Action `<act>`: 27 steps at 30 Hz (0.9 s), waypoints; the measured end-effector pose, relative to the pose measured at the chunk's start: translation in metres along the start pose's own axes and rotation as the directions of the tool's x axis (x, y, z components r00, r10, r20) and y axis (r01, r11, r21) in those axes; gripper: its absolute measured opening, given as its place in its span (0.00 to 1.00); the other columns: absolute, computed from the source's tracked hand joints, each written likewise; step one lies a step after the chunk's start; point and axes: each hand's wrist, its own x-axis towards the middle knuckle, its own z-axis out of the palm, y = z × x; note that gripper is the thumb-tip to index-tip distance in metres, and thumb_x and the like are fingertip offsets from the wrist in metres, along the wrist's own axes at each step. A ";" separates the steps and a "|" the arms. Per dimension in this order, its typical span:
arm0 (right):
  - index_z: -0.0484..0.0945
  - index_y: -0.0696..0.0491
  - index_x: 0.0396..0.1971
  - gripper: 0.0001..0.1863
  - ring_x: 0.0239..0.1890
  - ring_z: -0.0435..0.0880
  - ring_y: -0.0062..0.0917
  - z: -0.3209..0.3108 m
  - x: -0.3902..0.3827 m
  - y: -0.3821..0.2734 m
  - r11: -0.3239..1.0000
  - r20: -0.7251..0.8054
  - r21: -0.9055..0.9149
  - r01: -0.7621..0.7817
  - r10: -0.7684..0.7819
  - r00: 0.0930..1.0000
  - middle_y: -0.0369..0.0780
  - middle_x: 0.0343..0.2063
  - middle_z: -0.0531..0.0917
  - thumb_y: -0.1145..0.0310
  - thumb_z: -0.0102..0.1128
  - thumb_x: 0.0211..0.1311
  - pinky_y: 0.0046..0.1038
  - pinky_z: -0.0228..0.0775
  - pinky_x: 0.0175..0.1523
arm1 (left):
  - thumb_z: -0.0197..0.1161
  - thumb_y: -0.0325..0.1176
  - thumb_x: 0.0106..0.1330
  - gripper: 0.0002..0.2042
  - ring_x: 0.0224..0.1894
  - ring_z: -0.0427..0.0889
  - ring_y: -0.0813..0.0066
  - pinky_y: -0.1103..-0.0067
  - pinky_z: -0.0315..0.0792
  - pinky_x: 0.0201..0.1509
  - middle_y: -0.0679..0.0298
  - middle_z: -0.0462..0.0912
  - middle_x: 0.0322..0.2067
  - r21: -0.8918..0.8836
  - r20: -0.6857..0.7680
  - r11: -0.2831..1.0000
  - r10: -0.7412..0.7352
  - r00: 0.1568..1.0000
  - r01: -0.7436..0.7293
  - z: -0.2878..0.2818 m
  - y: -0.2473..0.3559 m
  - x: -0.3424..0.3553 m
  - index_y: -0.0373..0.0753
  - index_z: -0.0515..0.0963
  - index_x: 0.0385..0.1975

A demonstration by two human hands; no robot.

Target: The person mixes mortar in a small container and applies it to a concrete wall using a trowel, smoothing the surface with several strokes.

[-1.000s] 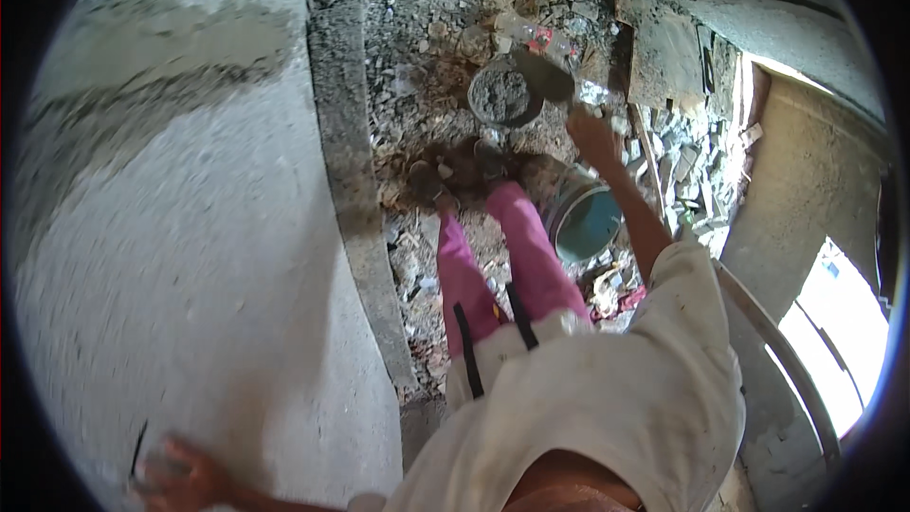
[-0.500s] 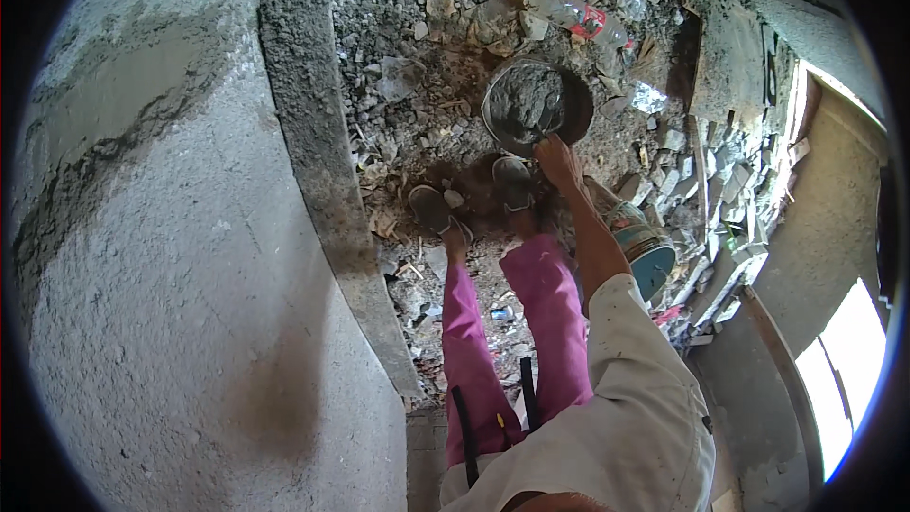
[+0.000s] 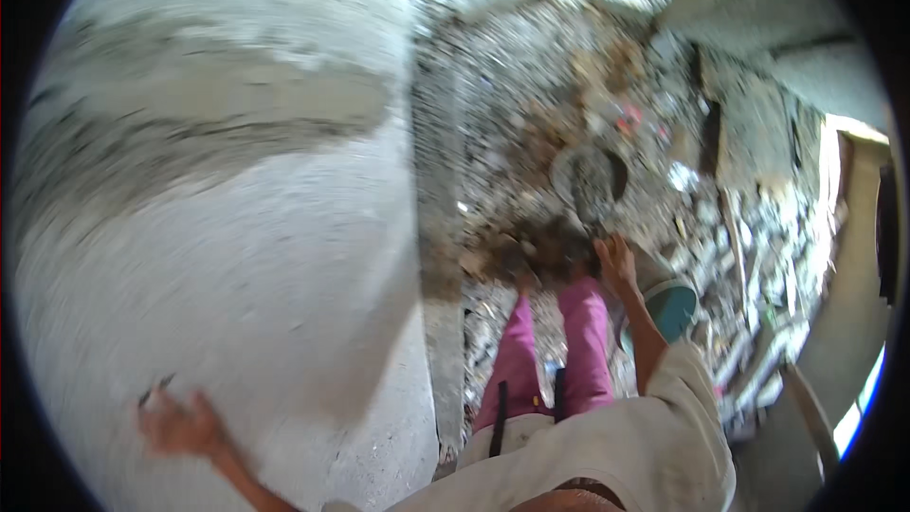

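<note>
My left hand [image 3: 182, 425] is raised in front of the pale rough wall [image 3: 275, 256] at the lower left. Its fingers are smeared by motion, and a thin dark object [image 3: 156, 390] shows at their tips; whether they hold it, I cannot tell. At centre right my right hand [image 3: 618, 262] is closed just on the near side of a round bucket [image 3: 620, 173]. Wet grey mortar [image 3: 590, 186] shows in the bucket. What the right fingers grip is too blurred to make out. Beside that hand stands a bucket-like container with a blue-green end [image 3: 672, 311].
Rubble [image 3: 512, 85] covers the ground around my feet. A concrete ledge [image 3: 439, 228] runs along the wall's foot. Broken pieces [image 3: 758, 275] are heaped at the right. A blurred plastic bottle with a red label [image 3: 628, 120] lies beyond the mortar bucket.
My left hand has come into view at the wall. My right hand has drawn back from the mortar bucket's rim toward me. The whole view has swung left and blurred.
</note>
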 end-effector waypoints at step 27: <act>0.57 0.50 0.58 0.22 0.22 0.74 0.18 0.025 -0.169 -0.597 0.424 -0.512 0.690 0.586 -0.286 0.810 0.43 0.38 0.74 0.62 0.53 0.71 0.18 0.72 0.23 | 0.49 0.66 0.66 0.32 0.74 0.43 0.43 0.40 0.33 0.69 0.53 0.50 0.73 0.217 -0.145 0.761 -0.594 0.791 0.611 -0.122 -0.197 -0.090 0.54 0.69 0.65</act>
